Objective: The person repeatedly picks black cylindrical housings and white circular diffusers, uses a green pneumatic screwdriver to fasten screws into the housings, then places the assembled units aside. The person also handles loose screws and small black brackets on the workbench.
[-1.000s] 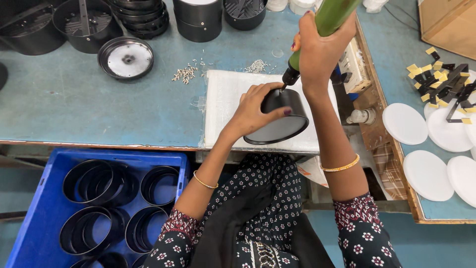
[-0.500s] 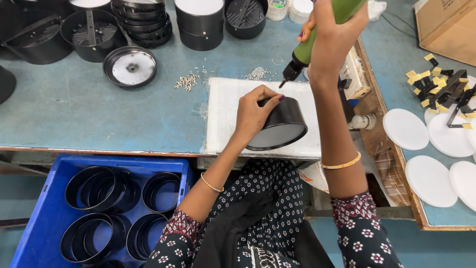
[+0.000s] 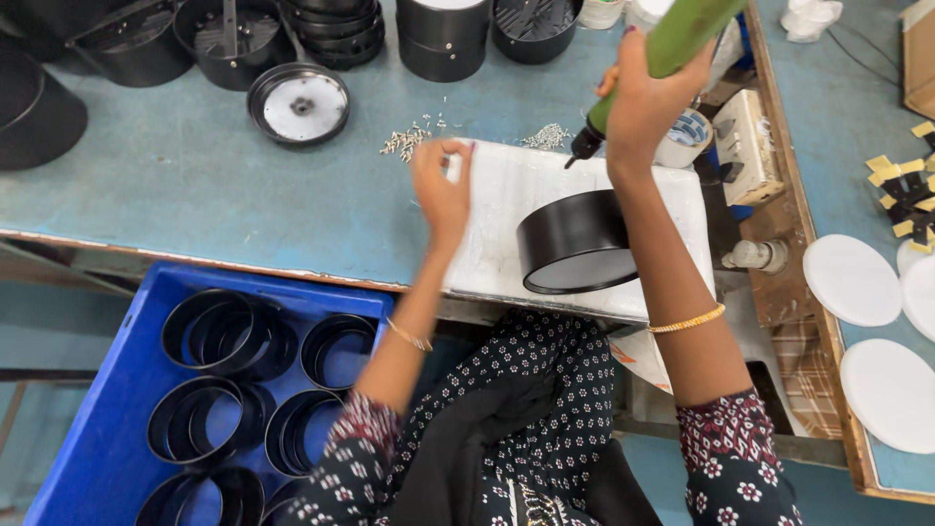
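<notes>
Blue-green desk (image 3: pixel 175 205) fills most of the frame, pretty scuffed, with a white pad (image 3: pixel 545 195) laid near the front edge in the middle. On that pad sits a black round housing (image 3: pixel 575 244), tipped on its side with the open face toward the bottom of the frame, nobody holding it right now. The right hand (image 3: pixel 648 102) is clenched round a green electric screwdriver (image 3: pixel 672 39), its dark tip hanging above the pad just up and left of the housing, not touching it. The left hand (image 3: pixel 440 185) is over the left edge of the pad with the fingers (image 3: pixel 450 156) pinched together near the scattered little screws (image 3: pixel 409 141); whether there's actually a screw in the pinch, can't tell, too blurry. Lower left there's a blue crate (image 3: pixel 117 409) full of black rings (image 3: pixel 229 331), a shallow black lid with a silver disc (image 3: pixel 300 102) sits upper left, more black cans line the top edge, and white discs (image 3: pixel 852 278) lie at the right. If I were doing this step, I'd say grab one screw cleanly, then steady the housing with the free hand before the driver touches, since it looks ready to roll. Keep the bit straight in line with the screw and press lightly so it doesn't skate across the black finish.
</notes>
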